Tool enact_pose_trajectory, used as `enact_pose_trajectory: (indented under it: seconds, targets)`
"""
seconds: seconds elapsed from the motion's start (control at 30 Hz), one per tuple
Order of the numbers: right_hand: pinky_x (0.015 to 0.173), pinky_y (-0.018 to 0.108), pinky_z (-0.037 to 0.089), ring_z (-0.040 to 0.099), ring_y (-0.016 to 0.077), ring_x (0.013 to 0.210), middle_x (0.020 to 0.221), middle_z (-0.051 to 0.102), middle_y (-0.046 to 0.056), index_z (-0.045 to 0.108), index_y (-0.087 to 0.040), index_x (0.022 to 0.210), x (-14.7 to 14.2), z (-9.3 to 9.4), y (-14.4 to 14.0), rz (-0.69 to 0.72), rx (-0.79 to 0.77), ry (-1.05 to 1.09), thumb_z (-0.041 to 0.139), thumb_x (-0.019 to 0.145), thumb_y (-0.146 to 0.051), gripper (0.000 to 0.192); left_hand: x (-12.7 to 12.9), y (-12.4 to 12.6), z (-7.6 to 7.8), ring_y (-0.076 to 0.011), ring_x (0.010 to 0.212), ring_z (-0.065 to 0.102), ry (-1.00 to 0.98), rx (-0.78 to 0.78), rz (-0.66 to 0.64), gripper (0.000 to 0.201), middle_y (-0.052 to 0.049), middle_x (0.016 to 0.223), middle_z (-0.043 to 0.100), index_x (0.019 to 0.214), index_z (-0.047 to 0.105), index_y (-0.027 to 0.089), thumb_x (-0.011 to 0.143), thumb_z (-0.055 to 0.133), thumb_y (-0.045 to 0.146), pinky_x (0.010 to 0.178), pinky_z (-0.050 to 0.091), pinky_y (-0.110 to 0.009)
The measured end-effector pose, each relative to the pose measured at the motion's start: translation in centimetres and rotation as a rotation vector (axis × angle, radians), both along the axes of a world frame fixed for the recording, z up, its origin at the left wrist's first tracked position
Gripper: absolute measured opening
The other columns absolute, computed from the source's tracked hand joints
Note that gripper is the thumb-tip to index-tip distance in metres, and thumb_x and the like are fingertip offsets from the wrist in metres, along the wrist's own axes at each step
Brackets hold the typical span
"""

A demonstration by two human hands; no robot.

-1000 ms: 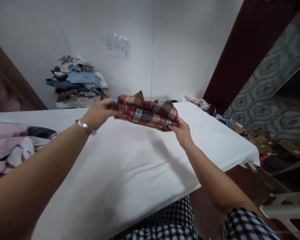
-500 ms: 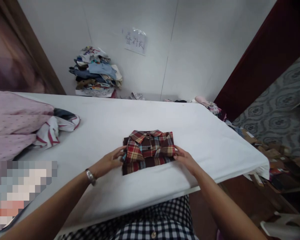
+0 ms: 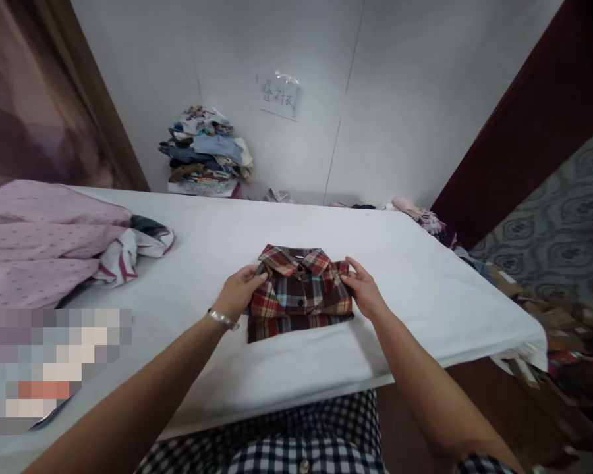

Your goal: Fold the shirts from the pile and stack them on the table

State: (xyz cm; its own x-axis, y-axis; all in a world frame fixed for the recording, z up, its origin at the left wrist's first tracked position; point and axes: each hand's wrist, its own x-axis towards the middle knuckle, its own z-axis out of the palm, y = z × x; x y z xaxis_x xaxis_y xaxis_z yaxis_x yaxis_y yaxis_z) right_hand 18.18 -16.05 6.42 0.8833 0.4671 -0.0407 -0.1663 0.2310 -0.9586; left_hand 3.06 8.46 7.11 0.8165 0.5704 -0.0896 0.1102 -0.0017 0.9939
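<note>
A red, brown and yellow plaid shirt (image 3: 301,289) lies folded into a compact bundle on the white-covered table (image 3: 217,230). Its collar points away from me and dark buttons run down the front. My left hand (image 3: 240,289) grips the shirt's left side near the collar, thumb on top and the fingers partly hidden beneath the cloth. At the right edge, my right hand (image 3: 366,289) holds the other side between thumb and fingers. A silver bracelet (image 3: 222,319) circles my left wrist.
On the left lies a heap of pink dotted fabric (image 3: 49,237) with a white and red-trimmed garment (image 3: 121,260). A tall clothes pile (image 3: 207,155) stands by the wall, below and left of a handwritten sign (image 3: 279,97). More clothes (image 3: 420,214) lie at the back right corner.
Both hands have moved from the shirt's lower sides up toward its collar end. The shirt's upper layer looks smoother and its collar sits more squarely. The view has shifted slightly.
</note>
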Motion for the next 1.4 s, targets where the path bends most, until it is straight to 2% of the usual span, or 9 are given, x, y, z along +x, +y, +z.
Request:
enact_pose_trajectory:
  seconds: [0.2,0.5,0.67,0.8,0.93,1.03,1.2,1.3,1.4]
  targets:
    - [0.073,0.032,0.052,0.066,0.0182,0.071,0.073,0.070,-0.001,0.055,-0.020,0.124,-1.6,-2.6,-1.4,0.049,-0.150,0.122,0.078,0.052,-0.021,0.076,-2.7,-0.7,-2.8,-0.0193,0.069,0.066,0.145,-0.340,-0.115,0.038,-0.004,0.073,0.072,0.075,0.065,0.017,0.050,0.081,0.041,0.070,0.055,-0.033]
    - [0.074,0.032,0.052,0.066,0.0184,0.078,0.083,0.071,-0.001,0.045,-0.022,0.136,-1.8,-2.2,-1.9,0.061,-0.195,-0.059,0.074,0.061,-0.026,0.080,-0.7,0.1,-1.8,-0.0239,0.094,0.066,0.124,-0.083,0.046,0.054,-0.010,0.106,0.071,0.100,0.065,0.017,0.063,0.070,0.055,0.079,0.053,-0.034]
    - [0.071,0.032,0.053,0.065,0.0215,0.091,0.113,0.067,0.006,0.058,-0.024,0.125,-0.2,-1.5,-1.1,-0.027,-0.360,-0.073,0.073,0.065,-0.033,0.063,1.6,0.8,-1.7,-0.0286,0.101,0.064,0.167,-0.032,0.014,0.043,-0.010,0.100,0.073,0.084,0.069,0.018,0.059,0.073,0.052,0.086,0.051,-0.037]
    - [0.079,0.036,0.052,0.064,0.0222,0.091,0.102,0.071,0.006,0.067,-0.020,0.110,0.7,-0.9,0.2,-0.002,-0.355,-0.199,0.074,0.062,-0.033,0.050,2.5,0.4,-0.7,-0.0276,0.094,0.067,0.130,-0.066,-0.030,0.039,-0.010,0.095,0.074,0.083,0.068,0.018,0.064,0.069,0.052,0.080,0.054,-0.037]
    - [0.082,0.036,0.051,0.064,0.0190,0.084,0.095,0.071,0.004,0.066,-0.019,0.111,1.0,-1.3,0.4,-0.129,-0.263,-0.338,0.067,0.068,-0.034,0.046,2.1,-0.1,0.0,-0.0255,0.088,0.069,0.133,-0.143,-0.136,0.048,-0.012,0.098,0.074,0.093,0.068,0.017,0.072,0.057,0.060,0.075,0.056,-0.037]
    - [0.085,0.038,0.050,0.064,0.0202,0.087,0.096,0.071,0.005,0.068,-0.019,0.105,1.4,-2.7,0.6,-0.133,-0.319,-0.396,0.064,0.069,-0.033,0.039,2.1,0.4,-0.4,-0.0273,0.083,0.069,0.289,-0.022,-0.164,0.051,-0.015,0.090,0.074,0.082,0.069,0.015,0.068,0.059,0.062,0.072,0.055,-0.037]
    - [0.095,0.043,0.046,0.064,0.0242,0.099,0.105,0.071,0.008,0.070,-0.019,0.102,2.0,-4.9,0.7,-0.080,-0.551,-0.458,0.062,0.071,-0.036,0.036,2.6,1.9,-1.1,-0.0324,0.087,0.067,0.376,0.247,-0.059,0.043,-0.015,0.084,0.073,0.067,0.068,0.016,0.066,0.062,0.058,0.079,0.051,-0.040]
    - [0.101,0.044,0.042,0.058,0.0251,0.113,0.124,0.063,0.009,0.062,-0.021,0.121,1.3,-4.4,0.0,-0.099,-0.565,-0.500,0.056,0.080,-0.047,0.049,1.5,1.9,-0.6,-0.0317,0.100,0.063,0.356,0.380,0.023,0.048,-0.015,0.103,0.071,0.095,0.069,0.014,0.077,0.052,0.055,0.091,0.046,-0.042]
    - [0.110,0.044,0.032,0.042,0.0245,0.132,0.144,0.045,0.009,0.047,-0.023,0.137,-0.1,-2.8,-0.2,-0.107,-0.575,-0.624,0.049,0.086,-0.052,0.058,-0.4,0.4,0.2,-0.0271,0.115,0.056,0.263,0.554,0.074,0.057,-0.014,0.127,0.060,0.126,0.053,0.015,0.084,0.043,0.052,0.101,0.041,-0.040]
